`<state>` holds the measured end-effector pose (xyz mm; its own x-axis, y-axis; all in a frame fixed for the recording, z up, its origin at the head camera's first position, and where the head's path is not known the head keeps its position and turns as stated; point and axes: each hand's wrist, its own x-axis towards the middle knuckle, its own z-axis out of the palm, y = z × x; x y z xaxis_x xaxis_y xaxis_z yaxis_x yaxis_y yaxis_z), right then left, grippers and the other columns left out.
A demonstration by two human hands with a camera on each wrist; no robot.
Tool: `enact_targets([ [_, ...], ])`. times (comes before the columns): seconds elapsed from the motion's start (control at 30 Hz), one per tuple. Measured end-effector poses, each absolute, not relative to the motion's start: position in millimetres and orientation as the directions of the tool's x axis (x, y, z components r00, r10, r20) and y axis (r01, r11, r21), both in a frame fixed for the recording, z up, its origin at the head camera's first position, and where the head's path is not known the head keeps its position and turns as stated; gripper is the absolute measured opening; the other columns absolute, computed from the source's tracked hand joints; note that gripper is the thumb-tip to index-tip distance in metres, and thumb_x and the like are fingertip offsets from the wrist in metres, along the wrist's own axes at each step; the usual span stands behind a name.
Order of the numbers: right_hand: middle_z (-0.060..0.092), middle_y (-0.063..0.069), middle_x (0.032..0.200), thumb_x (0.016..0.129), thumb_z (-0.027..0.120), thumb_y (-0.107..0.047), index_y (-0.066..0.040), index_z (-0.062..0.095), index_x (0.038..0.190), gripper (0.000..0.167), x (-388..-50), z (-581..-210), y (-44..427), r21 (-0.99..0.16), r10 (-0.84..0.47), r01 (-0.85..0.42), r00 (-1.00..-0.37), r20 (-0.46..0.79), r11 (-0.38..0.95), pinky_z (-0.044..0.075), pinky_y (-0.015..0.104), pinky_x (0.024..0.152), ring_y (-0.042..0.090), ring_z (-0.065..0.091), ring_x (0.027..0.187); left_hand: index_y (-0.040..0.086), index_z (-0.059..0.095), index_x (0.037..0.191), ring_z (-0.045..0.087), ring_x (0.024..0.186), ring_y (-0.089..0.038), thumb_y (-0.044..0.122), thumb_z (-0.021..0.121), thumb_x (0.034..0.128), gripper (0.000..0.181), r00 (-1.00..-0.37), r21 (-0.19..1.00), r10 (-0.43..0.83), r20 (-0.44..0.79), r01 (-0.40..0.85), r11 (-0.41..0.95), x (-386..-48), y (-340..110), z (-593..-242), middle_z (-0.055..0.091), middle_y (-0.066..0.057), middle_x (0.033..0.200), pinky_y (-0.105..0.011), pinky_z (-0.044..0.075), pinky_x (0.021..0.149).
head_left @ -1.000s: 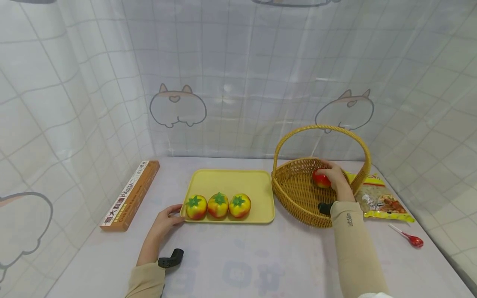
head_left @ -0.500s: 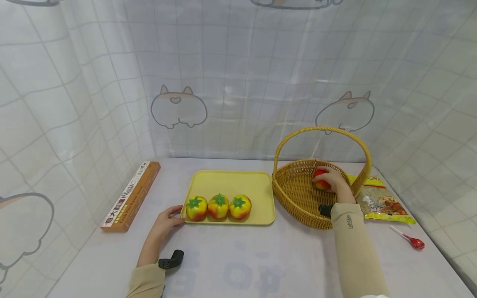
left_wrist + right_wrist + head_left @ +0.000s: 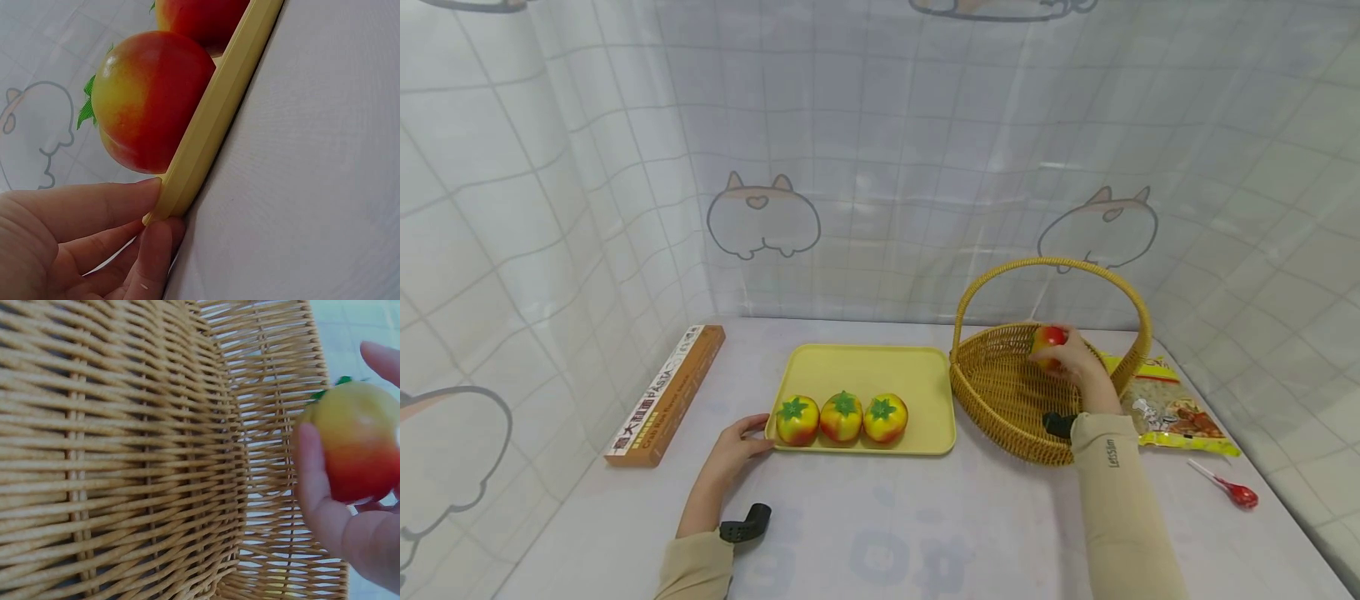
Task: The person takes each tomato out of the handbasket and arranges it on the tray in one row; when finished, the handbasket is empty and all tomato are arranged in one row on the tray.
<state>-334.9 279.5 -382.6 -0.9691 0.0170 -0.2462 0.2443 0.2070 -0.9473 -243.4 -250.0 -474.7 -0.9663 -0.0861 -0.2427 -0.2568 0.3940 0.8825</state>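
Observation:
My left hand (image 3: 735, 450) pinches the near left corner of a yellow tray (image 3: 880, 367) between thumb and fingers. Along the tray's near side sit three red-and-yellow toy tomatoes (image 3: 842, 417) with green leafy tops. The leftmost tomato (image 3: 150, 103) is just beyond my fingertips in the left wrist view. My right hand (image 3: 1072, 360) grips another toy tomato (image 3: 359, 440) inside the woven basket (image 3: 992, 408), near its back right wall. Thumb and fingers wrap round that tomato, hiding part of it. In the right wrist view it is held beside the wicker rim.
An arched handle (image 3: 1052, 262) spans the basket. To its right lie a yellow-edged food packet (image 3: 1176, 404) and a red lollipop (image 3: 1240, 495). A long pasta box (image 3: 666, 396) lies left of the tray. Patterned curtains enclose the white table (image 3: 985, 533).
The tomato in my right hand has risen slightly and turned, its leafy top now toward the left. My left hand stays at the tray's corner.

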Motion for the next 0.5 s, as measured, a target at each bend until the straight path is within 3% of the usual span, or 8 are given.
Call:
enact_targets([
  [0.17,-0.002,0.02,0.146,0.084,0.056,0.007,-0.013,-0.009,0.144,0.091,-332.2,-373.4,275.1,-0.964,0.018,0.259,-0.966,-0.259,0.065,0.052,0.028,0.077,0.029,0.035,0.111,-0.001,0.041,0.135,0.051,0.109,-0.029,0.009,0.063,0.0829,0.057,-0.968,0.883,-0.084,-0.236,-0.25,0.397,-242.4,-250.0,-474.2,0.043,-0.024,0.135,-0.046,0.04,0.098],
  [0.33,-0.003,0.02,0.143,0.083,0.055,0.008,-0.017,-0.009,0.14,0.089,-330.5,-363.6,269.1,-0.96,0.014,0.271,-0.962,-0.272,-0.07,0.053,0.028,0.077,0.03,0.038,0.107,0.0,0.04,0.135,0.05,0.109,-0.029,0.011,0.064,0.0831,0.058,-0.964,0.88,-0.089,-0.252,-0.266,0.393,-242.2,-249.9,-473.0,0.042,-0.024,0.136,-0.048,0.038,0.099],
  [0.5,0.006,0.016,0.139,0.082,0.059,0.006,-0.02,-0.006,0.142,0.092,-329.2,-354.0,262.6,-0.971,0.017,0.211,-0.977,-0.214,-0.114,0.054,0.028,0.075,0.024,0.041,0.102,0.001,0.04,0.135,0.05,0.109,-0.029,0.011,0.064,0.083,0.058,-0.962,0.879,-0.091,-0.256,-0.271,0.393,-242.6,-248.9,-470.7,0.042,-0.023,0.136,-0.048,0.038,0.099],
])
